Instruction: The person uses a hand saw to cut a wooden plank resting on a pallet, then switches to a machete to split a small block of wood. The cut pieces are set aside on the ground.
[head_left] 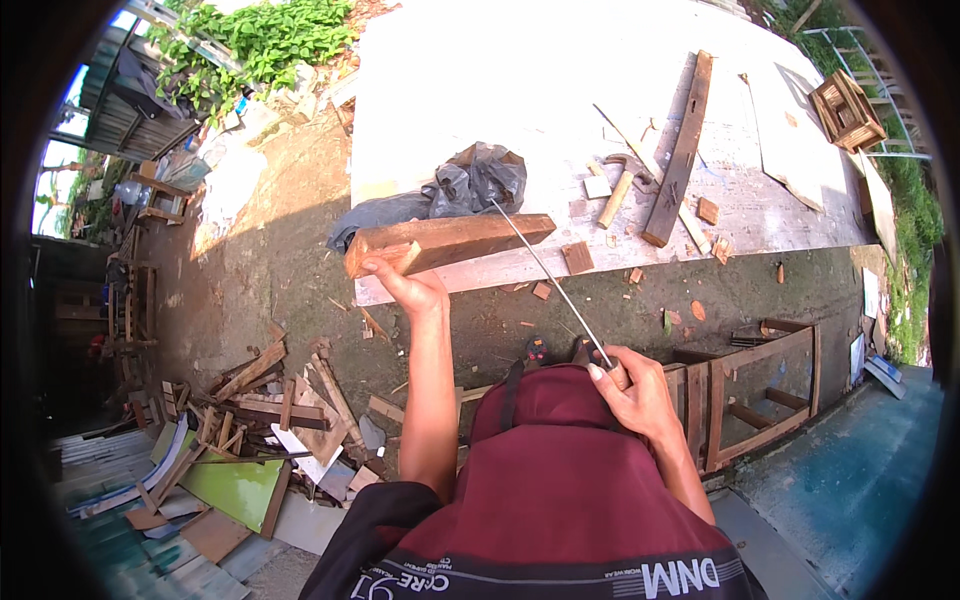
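Observation:
My left hand [408,290] grips the left end of a thick brown wooden beam [460,240], thumb against its near face. The beam lies across the near left edge of the white-topped table [460,110], beside a crumpled dark plastic bag [485,178]. My right hand [638,390], close to my body, is closed round the wooden handle of a handsaw [560,292]. Its long blade shows almost edge-on as a thin metal line. The blade's far end reaches up past the beam's right part; whether it touches the wood I cannot tell.
On the table lie a claw hammer [617,195], a long dark plank [682,150] and small wood blocks [578,257]. A wooden frame [760,395] stands low at right. Scrap wood [290,400] is heaped at lower left. A wooden crate [846,112] sits at the far right.

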